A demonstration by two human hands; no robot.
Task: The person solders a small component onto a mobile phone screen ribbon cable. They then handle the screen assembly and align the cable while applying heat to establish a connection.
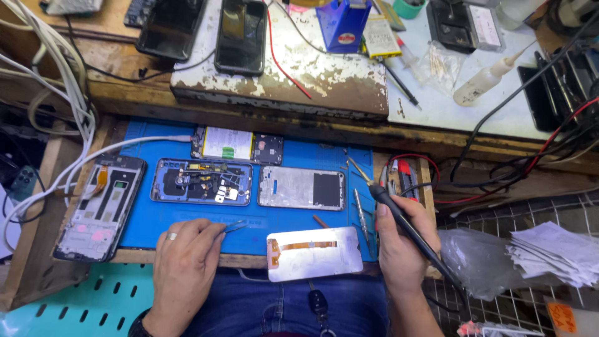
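head view:
left hand (184,265): rests on the front edge of the blue mat (299,218), fingers pinched round tweezers (234,227) whose tips point right.
right hand (399,243): closed round a black soldering iron (405,228), tip up near the mat's right edge, cable trailing down right.
display panel (315,253): silver back up with orange flex, between both hands, at the mat's front edge.
on the mat: opened phone (203,181), bare metal frame (301,188), board with battery (237,145) behind.
left of mat: another phone frame (100,206), white cable (81,162) across it.
by the iron: second tweezers (360,212).
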